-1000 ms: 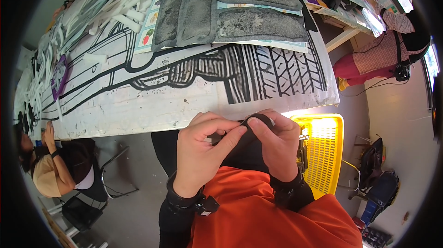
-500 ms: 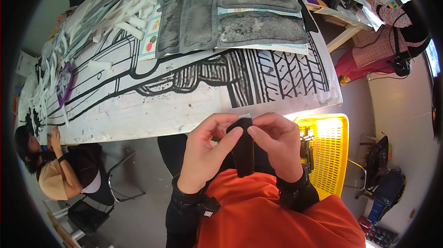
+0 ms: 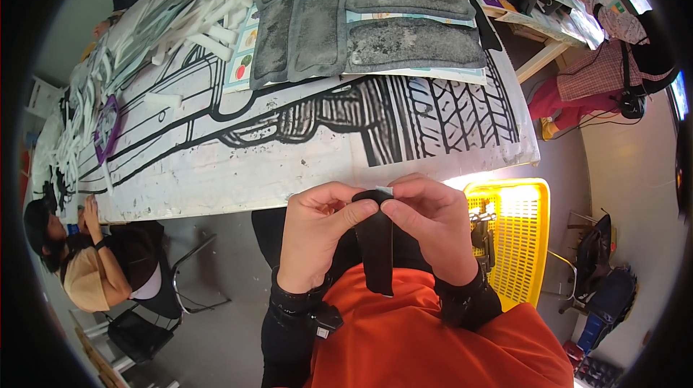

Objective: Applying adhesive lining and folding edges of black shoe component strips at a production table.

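Hands pinch top of black strap (image 3: 376, 243) together: left hand (image 3: 315, 233) and right hand (image 3: 429, 225) grip shut on it; strap hangs over orange lap, just below counter (image 3: 238, 179) edge, yellow crate (image 3: 516, 243) beside.

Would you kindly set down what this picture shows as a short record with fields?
left hand: left hand pinches the top of a black strap
right hand: right hand pinches the same top end, where a small white tab shows
strap: hangs down in front of the orange garment
table: long table with a black-and-white tyre print, grey mats lying on top
right of hands: yellow crate on the floor
others: seated person at lower left
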{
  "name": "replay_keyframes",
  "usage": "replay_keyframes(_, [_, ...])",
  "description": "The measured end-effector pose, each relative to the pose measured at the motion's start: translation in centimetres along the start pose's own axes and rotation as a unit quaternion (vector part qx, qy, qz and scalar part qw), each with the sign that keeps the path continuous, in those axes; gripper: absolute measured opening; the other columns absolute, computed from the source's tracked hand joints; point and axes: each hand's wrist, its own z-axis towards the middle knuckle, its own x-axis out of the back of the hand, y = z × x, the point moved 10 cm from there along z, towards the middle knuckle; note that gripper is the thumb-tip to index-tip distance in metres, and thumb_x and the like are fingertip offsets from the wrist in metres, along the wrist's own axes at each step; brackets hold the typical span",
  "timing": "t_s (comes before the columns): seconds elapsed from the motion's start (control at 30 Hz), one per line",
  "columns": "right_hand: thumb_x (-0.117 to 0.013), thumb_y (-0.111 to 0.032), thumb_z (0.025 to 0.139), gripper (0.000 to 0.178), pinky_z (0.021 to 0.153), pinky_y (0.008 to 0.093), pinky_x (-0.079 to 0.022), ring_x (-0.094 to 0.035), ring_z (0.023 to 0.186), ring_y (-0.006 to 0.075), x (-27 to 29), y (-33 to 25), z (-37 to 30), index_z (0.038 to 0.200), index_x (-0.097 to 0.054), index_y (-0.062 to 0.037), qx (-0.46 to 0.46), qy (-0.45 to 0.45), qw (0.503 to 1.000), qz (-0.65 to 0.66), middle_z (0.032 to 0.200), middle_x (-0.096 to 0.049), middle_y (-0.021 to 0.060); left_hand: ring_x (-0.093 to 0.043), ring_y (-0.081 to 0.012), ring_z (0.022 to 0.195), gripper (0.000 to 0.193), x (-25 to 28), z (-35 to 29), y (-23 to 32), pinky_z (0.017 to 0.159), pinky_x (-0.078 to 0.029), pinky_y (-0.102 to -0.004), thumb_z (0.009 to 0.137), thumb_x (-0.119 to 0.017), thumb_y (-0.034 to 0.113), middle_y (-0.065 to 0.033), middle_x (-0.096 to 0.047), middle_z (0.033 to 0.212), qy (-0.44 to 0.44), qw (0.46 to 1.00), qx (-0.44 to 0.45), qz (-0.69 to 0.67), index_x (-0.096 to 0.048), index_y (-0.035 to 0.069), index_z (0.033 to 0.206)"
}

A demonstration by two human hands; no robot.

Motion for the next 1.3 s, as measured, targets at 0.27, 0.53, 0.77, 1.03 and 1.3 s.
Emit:
replay_keyframes(0.27, [-0.077,0.003,0.091,0.011,0.078,0.0223,-0.052,-0.064,0.089,0.0076,-0.2,0.1,0.2,0.1,-0.072,0.0041,0.018,-0.014,1.0,-0.017,0.097,-0.069,0.0038,-0.062,-0.0071,0.077,0.006,0.2,0.2,0.7,0.072,-0.049,-0.0221,0.09,-0.079,0.0,-0.0006,-0.07,0.087,-0.022,0.998,-0.053,-0.015,-0.076,0.001,0.095])
replay_keyframes(0.53, [-0.083,-0.004,0.087,0.022,0.08,0.0232,-0.053,-0.068,0.092,0.0086,-1.2,-0.1,-0.1,0.105,-0.072,0.0018,-0.001,-0.023,1.0,0.018,0.102,-0.073,0.0043,-0.062,-0.0063,0.078,0.006,0.0,0.0,1.8,0.071,-0.05,-0.0218,0.091,-0.078,0.001,-0.0012,-0.07,0.089,0.027,0.996,-0.082,0.011,-0.076,0.0,0.097])
replay_keyframes(0.77, [-0.085,-0.012,0.086,0.019,0.067,0.0222,-0.054,-0.07,0.075,0.0053,-0.9,1.5,-0.2,0.094,-0.074,0.0014,-0.045,-0.025,0.987,-0.154,0.083,-0.075,0.0012,-0.062,-0.0064,0.083,0.012,-0.4,0.1,1.4,0.077,-0.049,-0.0207,0.095,-0.076,0.007,-0.0022,-0.071,0.093,0.008,0.997,-0.043,-0.056,-0.077,-0.002,0.103])
replay_keyframes(1.03, [-0.087,-0.017,0.085,0.025,0.063,0.0223,-0.053,-0.066,0.067,0.0056,-1.9,-0.3,-0.4,0.092,-0.074,0.0024,0.015,-0.023,0.981,-0.191,0.077,-0.073,0.0005,-0.068,-0.0185,0.097,0.013,-0.4,0.7,3.7,0.088,-0.052,-0.0312,0.089,-0.076,-0.003,-0.0092,-0.07,0.098,-0.024,0.985,-0.079,0.151,-0.077,-0.005,0.102])
replay_keyframes(1.3, [-0.082,-0.022,0.091,0.025,0.053,0.0238,-0.043,-0.052,0.06,0.0023,-2.3,2.2,-1.1,0.092,-0.075,0.0016,-0.068,-0.086,0.974,-0.2,0.068,-0.067,-0.0006,-0.058,-0.0093,0.081,0.014,0.4,0.2,4.1,0.072,-0.044,-0.024,0.097,-0.073,0.01,-0.0017,-0.063,0.089,0.003,0.978,-0.161,0.131,-0.078,-0.002,0.099])
